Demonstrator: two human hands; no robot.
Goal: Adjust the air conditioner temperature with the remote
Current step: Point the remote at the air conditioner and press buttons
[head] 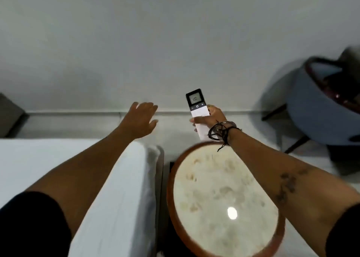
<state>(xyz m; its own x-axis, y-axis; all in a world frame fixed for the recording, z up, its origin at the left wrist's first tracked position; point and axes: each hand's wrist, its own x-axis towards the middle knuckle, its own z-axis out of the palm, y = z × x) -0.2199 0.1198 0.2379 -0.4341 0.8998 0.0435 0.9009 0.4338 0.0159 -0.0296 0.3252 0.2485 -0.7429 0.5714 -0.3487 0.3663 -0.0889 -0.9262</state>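
Observation:
A slim white remote with a black top and a small lit display stands upright in my right hand, which grips its lower half. The thumb rests on the remote's right edge by the plus button. Dark bracelets circle that wrist. My left hand is stretched forward, fingers spread, holding nothing, a hand's width left of the remote. No air conditioner is in view.
A round marble-topped side table with a wooden rim stands below my right forearm. A white mattress lies to the left. A blue chair sits at the right, and a plain white wall is ahead.

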